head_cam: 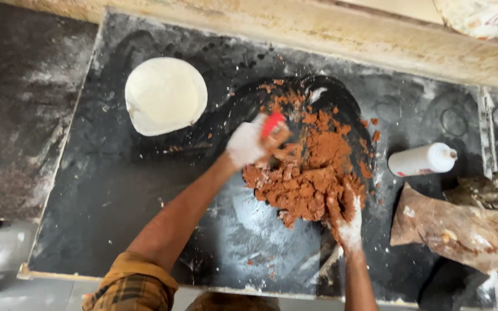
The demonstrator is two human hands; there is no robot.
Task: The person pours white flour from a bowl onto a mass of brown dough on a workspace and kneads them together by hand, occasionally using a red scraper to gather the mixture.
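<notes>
At frame centre, the powder-dusted left hand (pixel 248 143) grips a red-handled scraper (pixel 272 122) at the upper edge of the crumbly reddish-brown clay heap (pixel 312 167). The right hand (pixel 344 216) presses spread fingers into its lower edge. Bare black stone slab (pixel 116 190) stretches lower left.

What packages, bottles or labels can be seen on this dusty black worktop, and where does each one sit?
White bottle: lies on its side right of the brown heap, cylindrical, a small label near its base.
Brown bag: crumpled, dusty, at the lower right of the slab.
Pale bag: top right corner, whitish with faint print, mostly cut off.
No signs or screens.
</notes>
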